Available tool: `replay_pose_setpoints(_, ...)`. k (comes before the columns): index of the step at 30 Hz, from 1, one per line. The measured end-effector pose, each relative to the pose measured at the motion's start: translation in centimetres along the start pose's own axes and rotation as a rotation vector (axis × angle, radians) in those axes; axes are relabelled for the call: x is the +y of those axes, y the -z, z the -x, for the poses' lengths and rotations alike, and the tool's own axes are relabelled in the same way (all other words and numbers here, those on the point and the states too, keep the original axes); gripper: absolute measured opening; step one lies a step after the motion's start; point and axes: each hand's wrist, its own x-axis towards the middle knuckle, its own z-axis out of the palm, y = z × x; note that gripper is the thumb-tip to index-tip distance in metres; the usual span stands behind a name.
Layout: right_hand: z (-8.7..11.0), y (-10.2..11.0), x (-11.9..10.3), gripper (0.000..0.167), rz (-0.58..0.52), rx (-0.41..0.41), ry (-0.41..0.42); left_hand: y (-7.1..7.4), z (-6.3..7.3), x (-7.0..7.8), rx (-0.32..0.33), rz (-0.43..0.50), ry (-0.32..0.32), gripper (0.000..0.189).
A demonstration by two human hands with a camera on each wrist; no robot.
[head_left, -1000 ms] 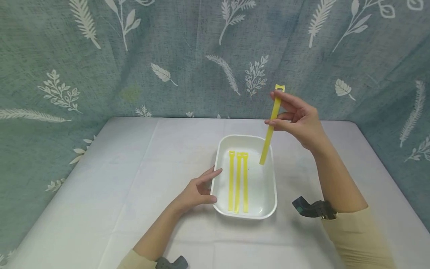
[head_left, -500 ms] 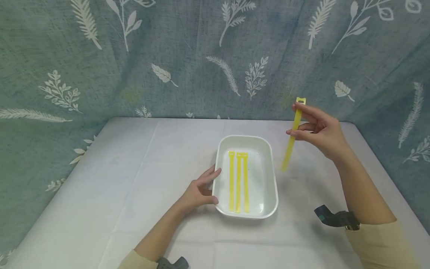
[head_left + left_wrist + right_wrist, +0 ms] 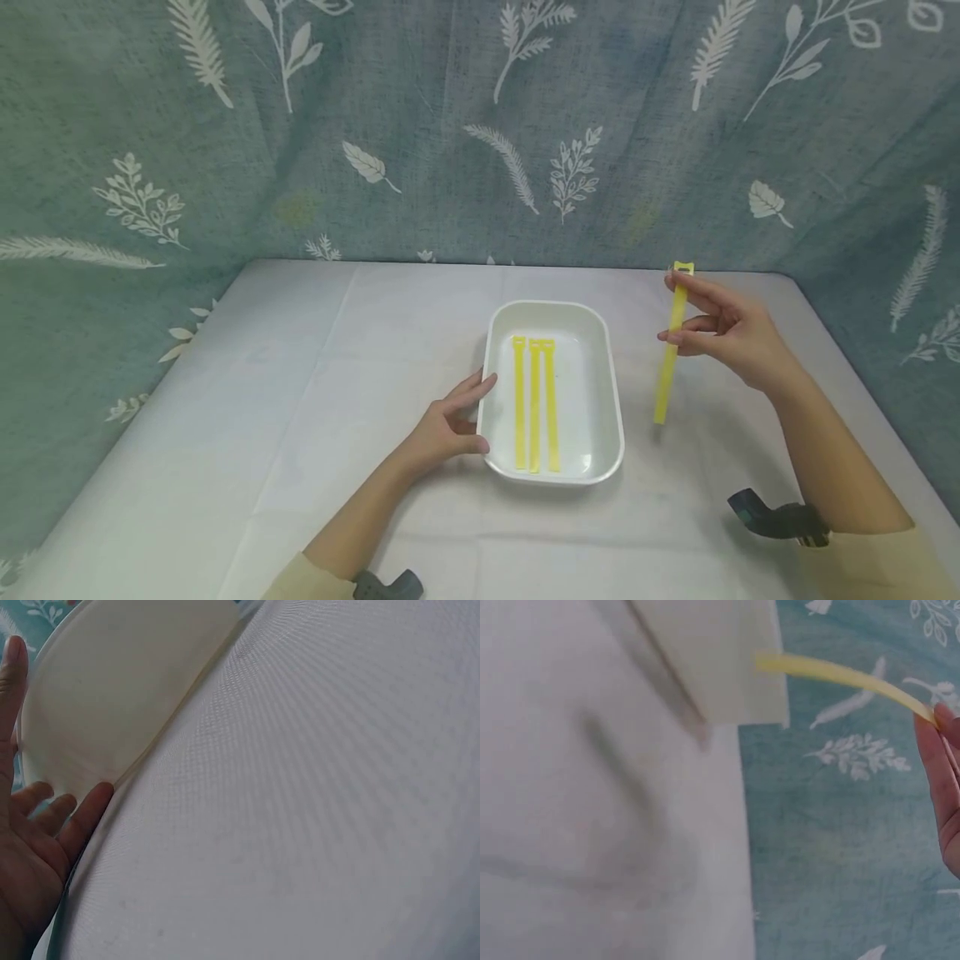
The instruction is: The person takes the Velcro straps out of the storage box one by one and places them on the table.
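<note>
In the head view, my right hand (image 3: pixel 738 337) pinches a yellow cable strap (image 3: pixel 665 387) near its slotted head. The strap hangs at a slight tilt above the tabletop, to the right of a white tray (image 3: pixel 588 400). Three similar yellow straps (image 3: pixel 535 408) lie lengthwise inside the tray, side by side, slotted heads at the far end. My left hand (image 3: pixel 442 429) rests on the tray's left side, thumb and a finger at the rim. The left wrist view has its fingers (image 3: pixel 88 817) against the outer wall. In the right wrist view the held strap (image 3: pixel 840 673) bends slightly.
The tray stands on a table with a white cloth (image 3: pixel 360 350). Behind the table hangs a blue-green curtain (image 3: pixel 420 192) with white leaf prints. A dark camera mount (image 3: pixel 780 517) sits on the right wrist, another mount (image 3: pixel 388 586) on the left.
My right hand has carried the strap rightward from over the tray, then lowered it beside the tray. The left hand stays at the tray's left side.
</note>
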Motion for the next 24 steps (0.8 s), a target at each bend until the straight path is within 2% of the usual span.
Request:
replay_pose_setpoints(4,0.8,0.2,1.0,0.068,-0.03,-0.025,-0.055,0.0,0.0,0.0,-0.001,-0.006,0.003,0.094)
replay_pose_setpoints(10,1.8,0.0,2.6,0.07,-0.08,-0.118,-0.11,0.1,0.1,0.1,-0.001,-0.006,0.018,0.091)
replay_pose_setpoints(17,1.9,-0.4,4.9,0.074,0.022,-0.177,-0.202,0.2,0.0,0.1,0.003,-0.013,0.022,0.088)
replay_pose_setpoints(24,1.6,-0.8,6.9,0.077,0.096,-0.167,-0.218,0.2,0.0,0.0,-0.004,-0.02,0.012,0.086)
